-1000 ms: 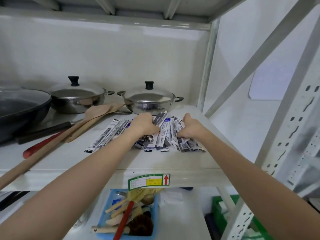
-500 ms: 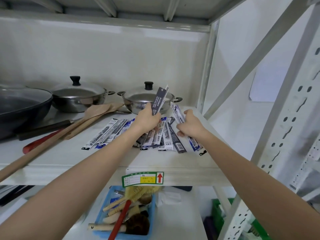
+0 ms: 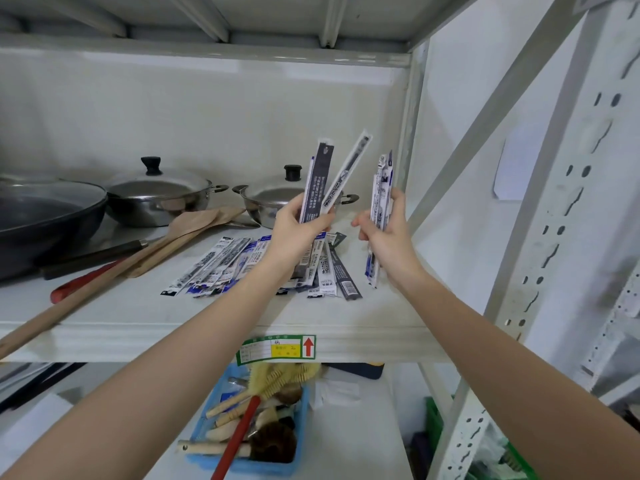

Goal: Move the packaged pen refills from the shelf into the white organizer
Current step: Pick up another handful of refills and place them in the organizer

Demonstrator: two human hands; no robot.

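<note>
My left hand [image 3: 294, 233] is raised above the shelf [image 3: 138, 306] and grips two long packaged pen refills [image 3: 317, 183] upright, one dark and one white, fanned apart. My right hand [image 3: 388, 237] is lifted beside it and clasps a small bundle of refill packets [image 3: 381, 188] held vertically. Several more packaged refills [image 3: 221, 265] lie spread on the shelf below and between my hands, some partly hidden by my left wrist. No white organizer is visible.
Two lidded steel pots [image 3: 156, 199] and a dark pan [image 3: 41, 216] stand at the back left. Wooden spatulas [image 3: 194, 226] and a red-handled tool [image 3: 79, 282] lie left of the refills. A blue bin of brushes [image 3: 256, 427] sits on the lower shelf. A diagonal brace [image 3: 485, 116] runs at right.
Both hands went from pressing on the pile to lifting packets off the shelf. My left hand gained a second packet and my right hand raised its bundle upright.
</note>
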